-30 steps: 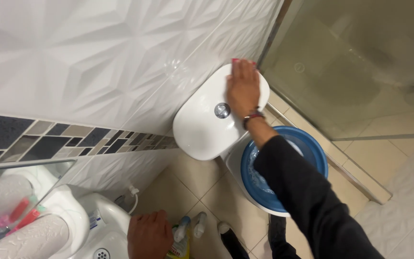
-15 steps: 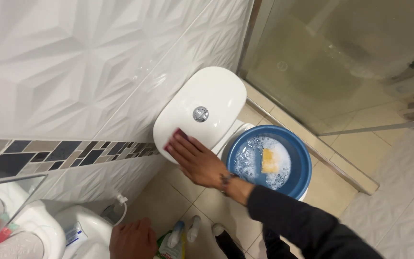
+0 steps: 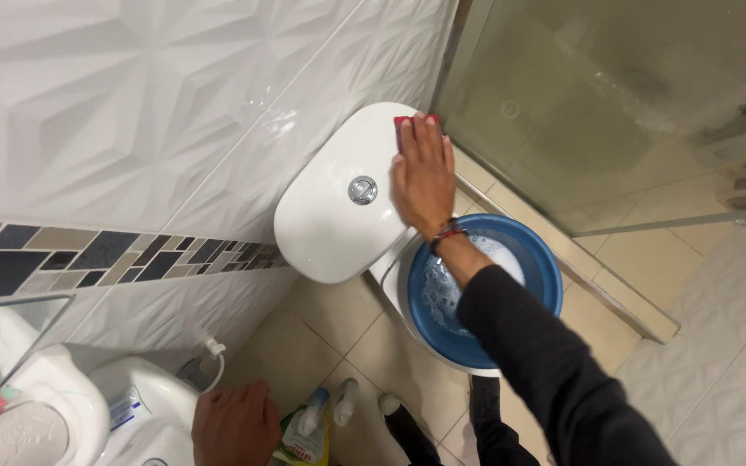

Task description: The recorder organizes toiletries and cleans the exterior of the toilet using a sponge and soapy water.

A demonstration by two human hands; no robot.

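- Nearest the viewer, below the toilet tank lid [image 3: 330, 216]: left hand [image 3: 235, 427], fingers loosely spread, rests flat on the white basin [image 3: 144, 401], holding nothing; spray bottles [image 3: 312, 427] stand just beside it.
- Right of the lid: blue bowl [image 3: 533, 272] of soapy water sits on the toilet.
- On the lid's far corner: right hand [image 3: 423, 177], fingers extended, presses a pink sponge [image 3: 404, 122], mostly hidden, probably mid-wipe. Step: wiping; unwiped lid by the flush button [image 3: 362, 190] apparently comes next.
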